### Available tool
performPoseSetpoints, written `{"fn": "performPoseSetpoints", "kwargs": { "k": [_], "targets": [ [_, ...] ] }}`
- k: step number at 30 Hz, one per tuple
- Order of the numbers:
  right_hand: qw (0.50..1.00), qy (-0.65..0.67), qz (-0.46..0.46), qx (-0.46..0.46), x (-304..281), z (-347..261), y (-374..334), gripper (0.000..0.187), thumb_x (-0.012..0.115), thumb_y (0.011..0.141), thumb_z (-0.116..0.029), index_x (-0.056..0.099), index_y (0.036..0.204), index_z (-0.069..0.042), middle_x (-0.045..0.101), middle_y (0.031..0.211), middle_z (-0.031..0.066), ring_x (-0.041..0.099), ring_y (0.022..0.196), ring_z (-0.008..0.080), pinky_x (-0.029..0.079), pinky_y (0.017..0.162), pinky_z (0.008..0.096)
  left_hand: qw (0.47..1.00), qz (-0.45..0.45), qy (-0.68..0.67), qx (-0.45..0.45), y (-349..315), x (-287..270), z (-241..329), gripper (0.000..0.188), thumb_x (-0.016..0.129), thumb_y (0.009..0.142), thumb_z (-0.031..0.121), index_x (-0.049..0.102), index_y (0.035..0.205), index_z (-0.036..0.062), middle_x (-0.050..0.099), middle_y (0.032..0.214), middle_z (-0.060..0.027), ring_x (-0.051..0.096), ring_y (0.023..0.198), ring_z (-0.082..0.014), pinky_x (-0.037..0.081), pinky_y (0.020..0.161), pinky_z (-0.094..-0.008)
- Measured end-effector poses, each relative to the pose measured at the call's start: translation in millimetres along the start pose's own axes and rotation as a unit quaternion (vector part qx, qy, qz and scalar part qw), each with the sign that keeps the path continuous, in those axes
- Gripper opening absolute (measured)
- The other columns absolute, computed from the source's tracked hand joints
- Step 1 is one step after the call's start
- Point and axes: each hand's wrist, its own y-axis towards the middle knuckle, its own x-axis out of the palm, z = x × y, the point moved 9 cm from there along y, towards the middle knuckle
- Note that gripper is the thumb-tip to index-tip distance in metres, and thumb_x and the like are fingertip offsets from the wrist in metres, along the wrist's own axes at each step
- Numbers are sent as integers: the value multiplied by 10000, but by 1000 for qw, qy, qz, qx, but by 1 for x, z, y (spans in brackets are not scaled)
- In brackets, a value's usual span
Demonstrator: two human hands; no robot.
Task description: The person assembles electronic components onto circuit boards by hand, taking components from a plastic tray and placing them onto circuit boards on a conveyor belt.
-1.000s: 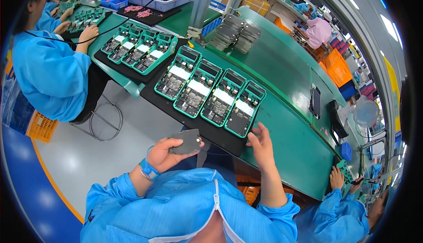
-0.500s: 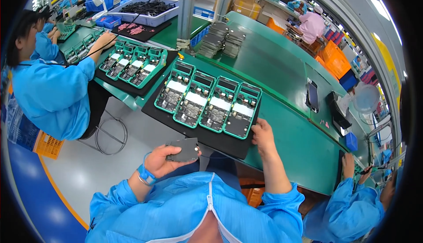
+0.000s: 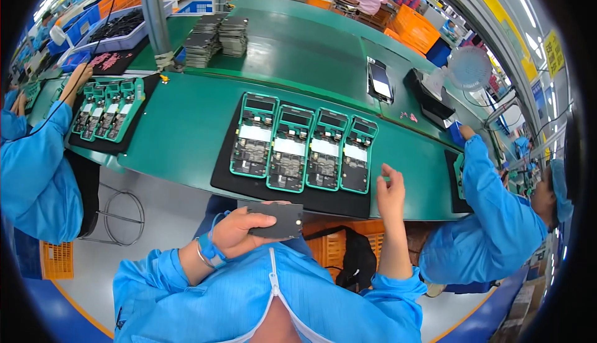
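My left hand (image 3: 239, 234), wearing a blue wrist strap, grips a dark grey flat plate (image 3: 283, 218) in front of my body, thumb on top. Whether it is one plate or a thin stack, I cannot tell. My right hand (image 3: 390, 190) is raised beside the right edge of a black mat (image 3: 233, 181), fingers loosely apart and nothing visible in them. On the mat stand several green-framed device housings (image 3: 287, 150) in a row, with circuit boards and white strips. In the rightmost housing (image 3: 356, 172), a dark plate covers the lower part.
Stacks of dark plates (image 3: 205, 41) stand at the back left by a metal post (image 3: 152, 13). A phone-like device (image 3: 379, 80) and a black holder (image 3: 429, 97) lie to the right. Co-workers in blue sit on both sides, the left one (image 3: 37, 181) with similar housings (image 3: 109, 110).
The black mat with its housings has slid right along the table, away from the left co-worker's mat. My right hand has let go of its edge. The view has turned right.
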Motion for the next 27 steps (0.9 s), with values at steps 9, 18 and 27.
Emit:
{"fn": "performPoseSetpoints", "kwargs": {
  "k": [9, 18, 27],
  "targets": [
    [887, 6, -276, -369, 50, -143, -93, 571, 787, 682, -173, 572, 1204, -86, 460, 1272, 174, 465, 1105, 371, 429, 926, 451, 1000, -7, -8, -24, 43, 19, -29, 415, 526, 920, 69, 429, 1315, -14, 514, 1275, -165, 530, 1174, -294, 434, 1023, -438],
    [906, -22, -225, -357, 50, -123, -30, 442, 738, 736, -161, 629, 1164, -137, 517, 1202, 157, 480, 1072, 360, 452, 891, 423, 999, 26, -9, 38, 45, 13, -15, 436, 523, 911, 64, 415, 1320, -45, 509, 1278, -207, 531, 1164, -341, 439, 1009, -458],
    [894, -136, -178, -388, 75, -109, -22, 368, 712, 771, -225, 655, 1134, -197, 547, 1182, 108, 468, 1130, 327, 400, 926, 450, 998, 47, 29, 12, 24, -2, -20, 480, 539, 889, 67, 384, 1327, -55, 513, 1255, -239, 516, 1178, -365, 415, 1030, -477]
  ]
}}
